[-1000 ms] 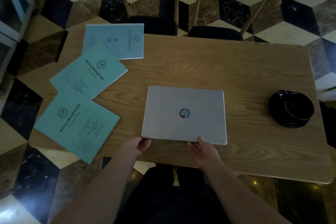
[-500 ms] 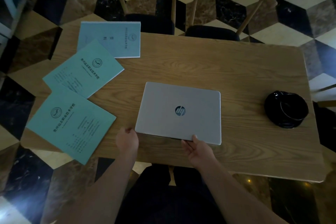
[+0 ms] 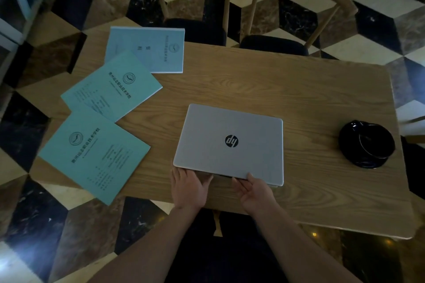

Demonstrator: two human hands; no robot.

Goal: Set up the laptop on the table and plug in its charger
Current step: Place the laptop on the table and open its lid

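Silver laptop (image 3: 228,143) shut on table (image 3: 322,103) | left hand (image 3: 188,187) flat at front edge | right hand (image 3: 255,193) pinching lid

left hand (image 3: 189,188) and right hand (image 3: 255,193): both bare, no rings or watch visible. forearms bare, no sleeves in view. dark clothing covers the lap.

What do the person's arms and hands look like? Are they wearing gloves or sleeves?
No gloves and no sleeves show. The left hand and right hand are bare, and both forearms are bare as far as the picture reaches. I see no watch, ring or bracelet, though the light is dim.
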